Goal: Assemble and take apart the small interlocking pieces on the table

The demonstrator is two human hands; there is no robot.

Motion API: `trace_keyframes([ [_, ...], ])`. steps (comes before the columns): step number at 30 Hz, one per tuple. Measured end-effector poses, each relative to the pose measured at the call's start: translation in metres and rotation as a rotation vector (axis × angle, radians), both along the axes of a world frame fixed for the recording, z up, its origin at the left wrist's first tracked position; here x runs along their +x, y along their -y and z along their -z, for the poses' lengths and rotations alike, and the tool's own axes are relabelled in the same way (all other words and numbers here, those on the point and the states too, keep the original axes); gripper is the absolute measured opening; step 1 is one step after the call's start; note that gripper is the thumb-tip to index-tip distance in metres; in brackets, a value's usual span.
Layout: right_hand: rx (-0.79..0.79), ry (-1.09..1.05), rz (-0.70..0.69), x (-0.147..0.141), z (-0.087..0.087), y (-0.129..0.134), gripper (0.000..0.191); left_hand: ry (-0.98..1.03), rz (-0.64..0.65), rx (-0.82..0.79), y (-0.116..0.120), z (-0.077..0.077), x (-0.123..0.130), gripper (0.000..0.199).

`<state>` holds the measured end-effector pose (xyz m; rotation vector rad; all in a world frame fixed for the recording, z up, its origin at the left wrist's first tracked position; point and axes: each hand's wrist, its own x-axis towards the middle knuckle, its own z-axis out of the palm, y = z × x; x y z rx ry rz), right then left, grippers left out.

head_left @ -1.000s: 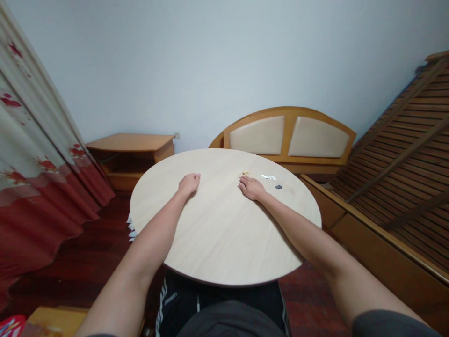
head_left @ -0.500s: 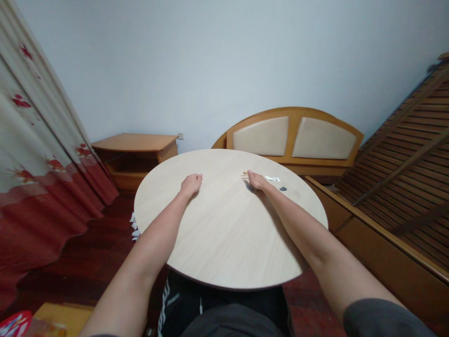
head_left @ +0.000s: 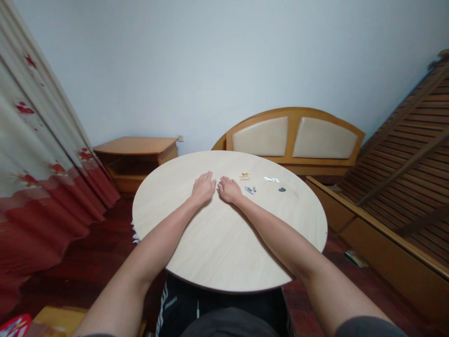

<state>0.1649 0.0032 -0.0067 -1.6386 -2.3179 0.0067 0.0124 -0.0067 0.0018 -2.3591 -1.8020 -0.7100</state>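
Observation:
My left hand (head_left: pixel 204 188) lies palm down on the round pale table (head_left: pixel 228 248), its fingers extended and nothing in it. Just right of it, my right hand (head_left: pixel 228 189) rests on the tabletop too, fingers spread and slightly bent, with a small gap between the hands. Closest to my right hand are several small grey pieces (head_left: pixel 250 190). Behind those lies a little group of yellow pieces (head_left: pixel 245 176). Farther right are some white pieces (head_left: pixel 271 179) and a dark grey piece (head_left: pixel 282 189).
A wooden cabinet (head_left: pixel 136 146) stands against the wall at the back left, beside a red and white curtain (head_left: pixel 70 187). Behind the table is a headboard (head_left: pixel 292 159). Slatted wood (head_left: pixel 414 140) leans at the right above a bed rail (head_left: pixel 386 238).
My right hand has left the small pieces and moved left, uncovering the yellow and grey ones. My left hand has shifted right and opened from a closed shape; both hands are now near each other.

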Motion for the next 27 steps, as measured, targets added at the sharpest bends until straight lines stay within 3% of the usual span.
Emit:
trace_keyframes([
  [6,0.021,-0.011,0.017,0.007,0.013,0.002,0.057,-0.109,-0.045,-0.145,-0.003,0.014,0.003,0.061],
  [12,-0.07,0.019,0.017,0.007,0.015,-0.002,0.054,-0.194,-0.035,-0.396,-0.01,0.022,-0.002,0.069],
  [27,-0.063,0.048,0.004,0.007,0.018,-0.006,0.053,-0.2,-0.035,-0.382,-0.01,0.025,-0.001,0.07],
])
